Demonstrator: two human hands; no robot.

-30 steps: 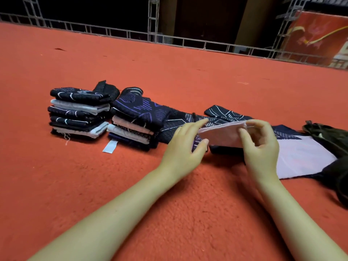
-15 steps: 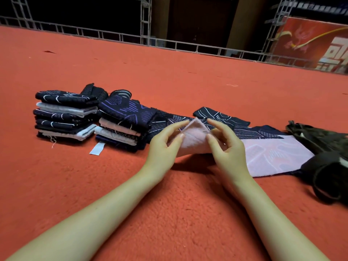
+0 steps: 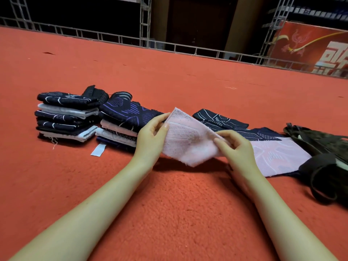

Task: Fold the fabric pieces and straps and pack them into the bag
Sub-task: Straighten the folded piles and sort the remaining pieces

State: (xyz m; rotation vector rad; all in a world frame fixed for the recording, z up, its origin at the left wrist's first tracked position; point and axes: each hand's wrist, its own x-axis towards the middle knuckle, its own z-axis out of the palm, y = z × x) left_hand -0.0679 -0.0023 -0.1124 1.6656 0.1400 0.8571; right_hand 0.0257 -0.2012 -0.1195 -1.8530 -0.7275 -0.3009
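Note:
A pink fabric piece (image 3: pixel 188 140) hangs tilted above the red carpet, held by both hands. My left hand (image 3: pixel 150 140) pinches its upper left edge and my right hand (image 3: pixel 235 147) pinches its right corner. Two stacks of folded dark and white fabric pieces stand at the left: one stack (image 3: pixel 66 117) further left, the other (image 3: pixel 120 125) next to my left hand. Behind and right of the hands lie unfolded pieces, a dark patterned one (image 3: pixel 220 119) and a pale pink one (image 3: pixel 278 157). A dark bag (image 3: pixel 323 147) with straps lies at the right edge.
A small white label (image 3: pixel 98 149) lies on the red carpet (image 3: pixel 169 204) in front of the stacks. A metal truss rail (image 3: pixel 169 46) runs along the carpet's far edge, with a red banner (image 3: pixel 310 49) behind it at the right.
The pink piece has been turned and raised from a flat hold into a tilted diamond shape. My hands moved together, then spread apart to its edges.

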